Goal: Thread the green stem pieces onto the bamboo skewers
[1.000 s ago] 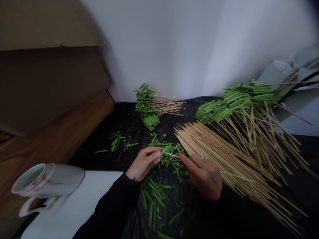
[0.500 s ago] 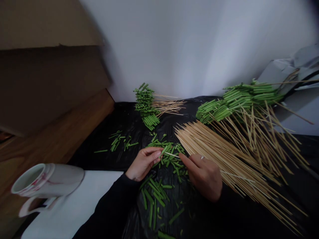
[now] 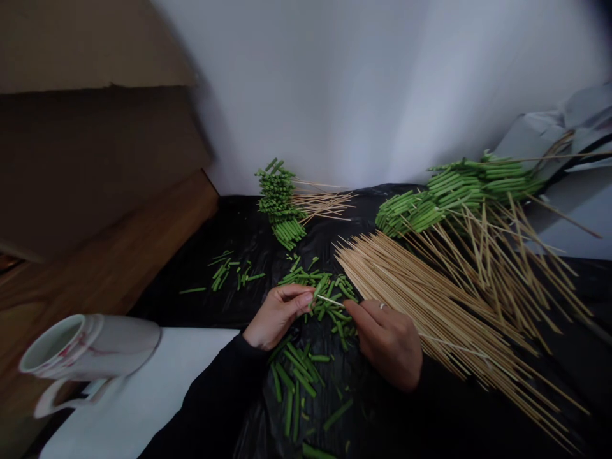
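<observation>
Between the thumb and fingers of my left hand [image 3: 277, 312] is a short cut green stalk piece [image 3: 317, 290], partly hidden by the fingertips. My right hand [image 3: 393, 344], with a ring on one finger, is closed around a bamboo skewer [image 3: 331, 300]. The skewer's pale front end reaches left to the stalk piece; whether it has pierced it cannot be made out. Under and around both hands lie loose green stalk pieces [image 3: 299, 366] on black plastic sheeting [image 3: 167, 287].
Plain bamboo skewers [image 3: 430, 306] lie in a large bundle at right. Behind them is a heap of loaded skewers [image 3: 459, 191]; a smaller loaded stack [image 3: 277, 197] lies by the white wall. A mug [image 3: 95, 344] lies tilted at left on a white surface [image 3: 157, 382], near a cardboard box [image 3: 95, 140].
My right hand has shifted slightly left with the skewer, shortening the stretch showing between the hands. My left hand has barely moved and keeps its grip on the stalk piece.
</observation>
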A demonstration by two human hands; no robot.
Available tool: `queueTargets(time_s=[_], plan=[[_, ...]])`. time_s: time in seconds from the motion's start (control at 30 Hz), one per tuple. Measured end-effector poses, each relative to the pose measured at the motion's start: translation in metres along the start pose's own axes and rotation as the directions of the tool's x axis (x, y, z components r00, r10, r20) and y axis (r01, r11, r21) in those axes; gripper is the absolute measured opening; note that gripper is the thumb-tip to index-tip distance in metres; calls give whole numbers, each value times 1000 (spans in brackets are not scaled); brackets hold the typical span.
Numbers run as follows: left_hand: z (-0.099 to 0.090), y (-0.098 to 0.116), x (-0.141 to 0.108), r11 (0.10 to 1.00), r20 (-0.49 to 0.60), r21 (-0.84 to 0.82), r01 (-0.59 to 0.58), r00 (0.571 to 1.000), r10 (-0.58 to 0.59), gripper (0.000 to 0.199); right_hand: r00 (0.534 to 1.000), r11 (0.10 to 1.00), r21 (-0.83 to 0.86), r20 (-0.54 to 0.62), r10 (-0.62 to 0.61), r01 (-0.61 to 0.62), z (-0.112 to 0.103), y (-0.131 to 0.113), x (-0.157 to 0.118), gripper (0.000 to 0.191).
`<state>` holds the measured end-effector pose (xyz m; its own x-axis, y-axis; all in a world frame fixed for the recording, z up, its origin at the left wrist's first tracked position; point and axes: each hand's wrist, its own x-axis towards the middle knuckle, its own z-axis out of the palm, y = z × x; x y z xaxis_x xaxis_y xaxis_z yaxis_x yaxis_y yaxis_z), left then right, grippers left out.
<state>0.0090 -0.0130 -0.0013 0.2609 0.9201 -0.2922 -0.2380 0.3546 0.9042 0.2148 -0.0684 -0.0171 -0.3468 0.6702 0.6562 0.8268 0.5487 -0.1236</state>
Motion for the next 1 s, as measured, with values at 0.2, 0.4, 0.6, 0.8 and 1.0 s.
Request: queueTargets(time_s=[0.2,0.4,0.6,0.8,1.0], plan=[[0,-4,1,993,0,97,-64,998,65,23,999,999,5,22,33,-33,0,-2,-1,29],[-4,-6,2,964,-2,232,-132,991,136,20,998,999,-3,35,43,-43,-1,-3,0,29],[1,-2,-2,1000,38,-2,-14,999,14,20,996,996,5,33,83,-84,-4,-6,2,27],[4,-3,-1,993,32,-116,21,999,-18,21,996,996,19,41,83,-84,-1,-9,2,27],[6,-5,-2,989,10,-146,29,1000,-28,22,998,998,18,11,68,-68,-2,-10,1,29]])
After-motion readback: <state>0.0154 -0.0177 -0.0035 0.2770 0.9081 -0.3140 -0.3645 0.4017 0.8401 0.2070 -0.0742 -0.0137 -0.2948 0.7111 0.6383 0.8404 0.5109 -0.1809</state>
